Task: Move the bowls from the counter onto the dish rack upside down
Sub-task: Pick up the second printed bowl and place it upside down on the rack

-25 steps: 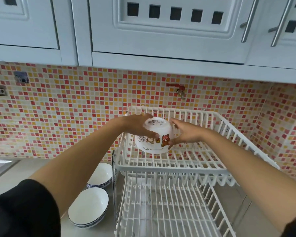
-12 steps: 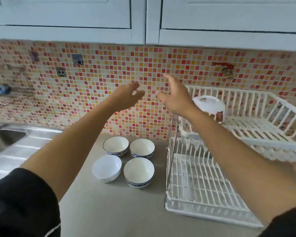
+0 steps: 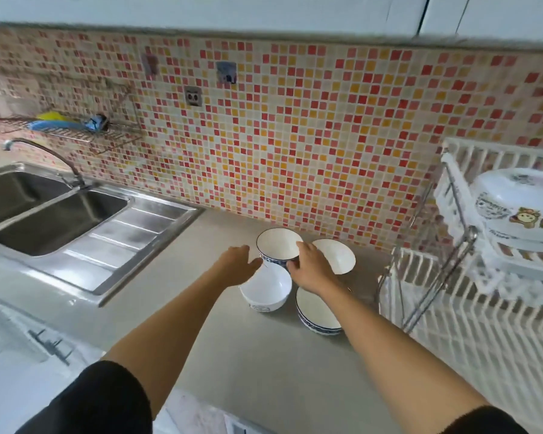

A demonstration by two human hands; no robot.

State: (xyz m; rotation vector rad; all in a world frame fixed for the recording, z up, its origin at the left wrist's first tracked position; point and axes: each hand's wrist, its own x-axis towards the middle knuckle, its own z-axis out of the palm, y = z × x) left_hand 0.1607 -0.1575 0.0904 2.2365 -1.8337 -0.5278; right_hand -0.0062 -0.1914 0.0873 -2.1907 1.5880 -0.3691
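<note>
Four bowls stand upright on the grey counter [image 3: 232,355]. Both my hands are on the far-left blue-rimmed bowl [image 3: 276,245]: my left hand [image 3: 237,266] presses its left side, and my right hand [image 3: 311,270] has fingers over its right rim. Next to it are a second far bowl [image 3: 340,256], a plain white bowl [image 3: 265,292] in front, and a blue-patterned bowl [image 3: 317,314] partly under my right forearm. The white two-tier dish rack [image 3: 483,339] stands at the right. A cartoon-printed bowl [image 3: 514,208] lies upside down on its upper tier.
A steel double sink [image 3: 57,220] with a drainboard and a curved tap [image 3: 44,151] fills the left. A wire wall shelf [image 3: 69,126] hangs above it. The mosaic-tiled wall [image 3: 295,136] runs behind the bowls, with cabinets overhead.
Both hands let go of the cartoon bowl on the upper rack tier, swung left and came down onto the far-left bowl. My view turned left and down toward the counter.
</note>
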